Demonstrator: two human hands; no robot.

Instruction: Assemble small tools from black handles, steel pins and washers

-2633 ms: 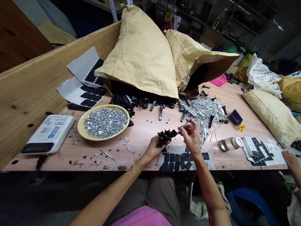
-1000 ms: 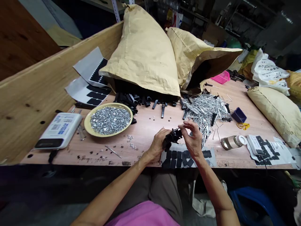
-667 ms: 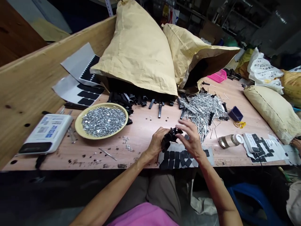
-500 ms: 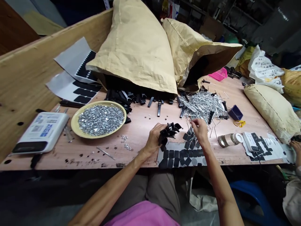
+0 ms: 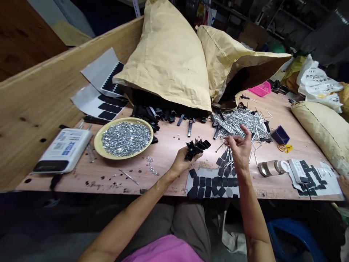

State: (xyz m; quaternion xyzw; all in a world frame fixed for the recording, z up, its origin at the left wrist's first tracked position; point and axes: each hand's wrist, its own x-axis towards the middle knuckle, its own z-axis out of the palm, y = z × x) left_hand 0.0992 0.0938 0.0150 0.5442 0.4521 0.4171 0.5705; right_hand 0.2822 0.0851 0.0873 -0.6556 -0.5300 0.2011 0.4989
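Note:
My left hand (image 5: 182, 163) is closed around a bunch of black plastic clips (image 5: 195, 148), held above the table. Between the thumb and forefinger of my right hand (image 5: 240, 147) is a thin metal pin (image 5: 220, 146) pointing left toward the clips, apart from them. Its other fingers are raised. Just beyond this hand lies a heap of silver pins (image 5: 245, 122) with a few black pieces among it. Below both hands, a sheet of black adhesive pads (image 5: 201, 182) lies at the table's front edge.
A yellow plate (image 5: 98, 150) of small metal washers and a white box-shaped device (image 5: 62, 151) stand left. Large paper sacks (image 5: 174, 54) rise behind loose black clips (image 5: 190, 127). On the right are a small glass jar (image 5: 268, 168), a dark blue tray (image 5: 280, 135) and another person's hand (image 5: 344, 185).
My right hand has lifted from the near edge of the pin heap, and a pin now shows in its fingers. My left hand has turned slightly with the clips. The whole view has shifted.

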